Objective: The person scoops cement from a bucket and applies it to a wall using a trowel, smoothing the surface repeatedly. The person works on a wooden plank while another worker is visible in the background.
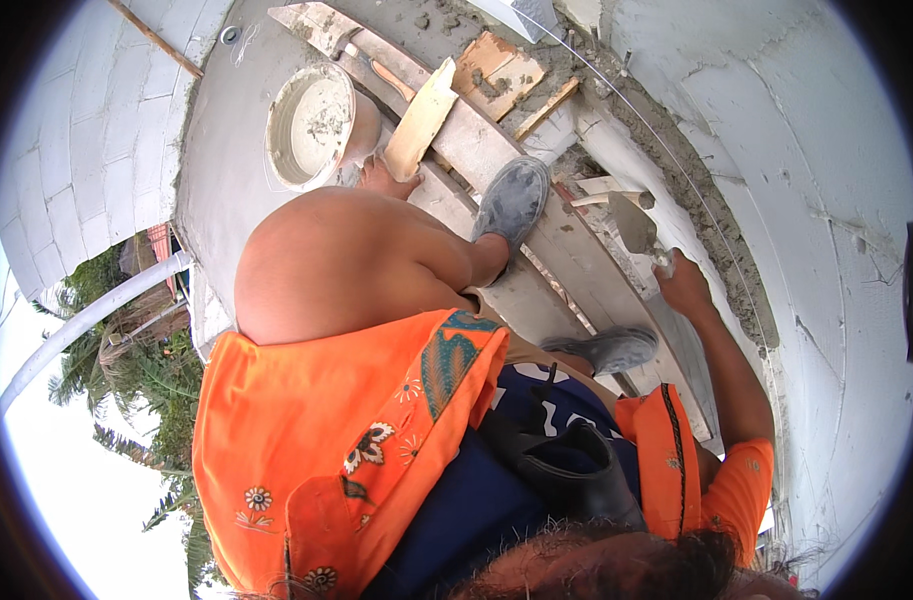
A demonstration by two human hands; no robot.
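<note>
Wispy hair (711,550) fringes the near edge; well apart, the left hand (384,178) clasps a flat wooden board (423,118), the right hand (685,284) a grey-bladed trowel (633,223).

White lettering (550,417) on the front of a navy shirt (451,505), large and only partly visible; too incomplete to read as words; no other text is legible.

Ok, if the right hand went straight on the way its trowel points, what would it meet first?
Probably the pale, tube-like piece just beyond the trowel in the right hand, though depth is unclear, so it might pass above.
</note>
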